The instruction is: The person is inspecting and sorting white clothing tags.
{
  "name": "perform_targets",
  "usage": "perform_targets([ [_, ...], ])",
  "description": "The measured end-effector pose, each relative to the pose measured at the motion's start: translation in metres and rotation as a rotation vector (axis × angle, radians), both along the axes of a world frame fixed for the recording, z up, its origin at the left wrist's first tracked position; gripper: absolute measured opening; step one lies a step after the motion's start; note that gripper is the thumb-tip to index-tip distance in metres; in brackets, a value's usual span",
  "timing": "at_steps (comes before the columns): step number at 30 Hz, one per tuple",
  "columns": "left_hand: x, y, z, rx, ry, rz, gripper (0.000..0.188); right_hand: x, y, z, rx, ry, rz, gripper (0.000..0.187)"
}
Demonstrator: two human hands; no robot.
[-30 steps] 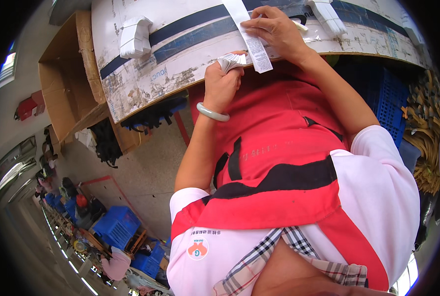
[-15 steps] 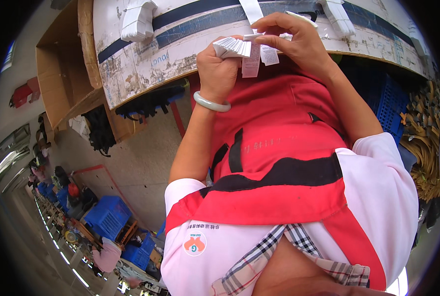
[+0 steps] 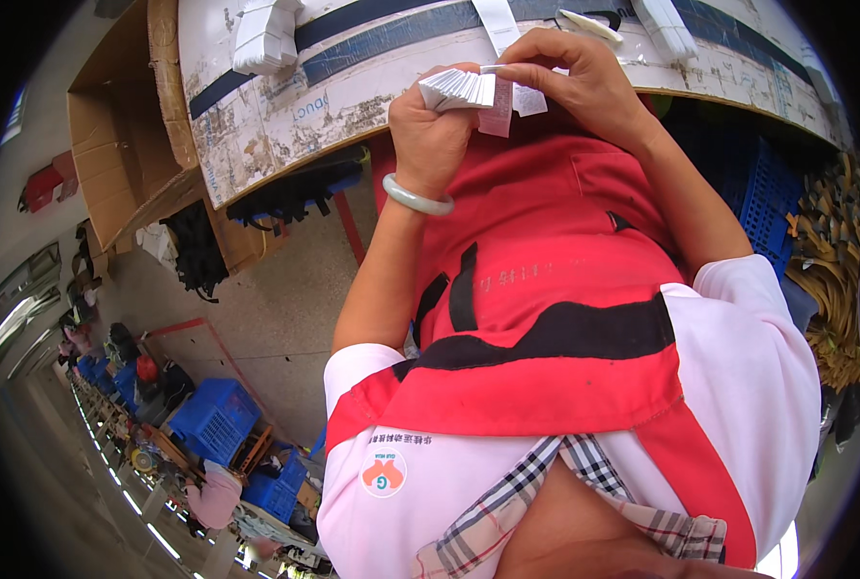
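- We see the left hand closed around one fanned stack of folded white labels at the near edge of the scuffed tabletop.
- The right hand's fingers are narrow, pinching one thin edge beside the stack; this hand partly hides one paper strip.
- We count two white bundles flanking the hands, and one open cardboard box at left.

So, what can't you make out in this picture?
Head view: inner ends of the folded strips, hidden by the left hand.
Head view: far end of the white strip, cut off by the top edge.
Head view: hands of the co-worker in pink, too small and blurred.
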State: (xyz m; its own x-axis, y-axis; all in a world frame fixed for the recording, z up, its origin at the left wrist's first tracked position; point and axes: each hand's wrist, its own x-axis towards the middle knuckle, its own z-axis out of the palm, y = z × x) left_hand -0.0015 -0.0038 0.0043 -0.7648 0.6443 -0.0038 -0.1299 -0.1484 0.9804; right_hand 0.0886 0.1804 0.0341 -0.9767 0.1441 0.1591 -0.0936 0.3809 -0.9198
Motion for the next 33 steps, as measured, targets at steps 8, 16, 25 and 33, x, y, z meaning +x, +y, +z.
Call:
perform_targets([
  [8,0.004,0.001,0.003,0.039,-0.056,-0.002,0.023,0.004,-0.002,-0.003,-0.044,0.011,-0.014,0.019],
  [16,0.004,0.0,-0.004,0.093,-0.075,-0.028,0.025,0.004,-0.002,-0.004,-0.083,-0.026,0.001,0.016],
  [25,0.008,-0.002,0.004,-0.171,-0.315,-0.115,0.015,0.007,0.003,0.004,-0.367,-0.226,0.177,0.016],
  [33,0.024,-0.004,0.005,0.009,-0.511,-0.272,0.061,0.01,-0.021,0.001,-0.571,-0.184,0.06,0.015],
])
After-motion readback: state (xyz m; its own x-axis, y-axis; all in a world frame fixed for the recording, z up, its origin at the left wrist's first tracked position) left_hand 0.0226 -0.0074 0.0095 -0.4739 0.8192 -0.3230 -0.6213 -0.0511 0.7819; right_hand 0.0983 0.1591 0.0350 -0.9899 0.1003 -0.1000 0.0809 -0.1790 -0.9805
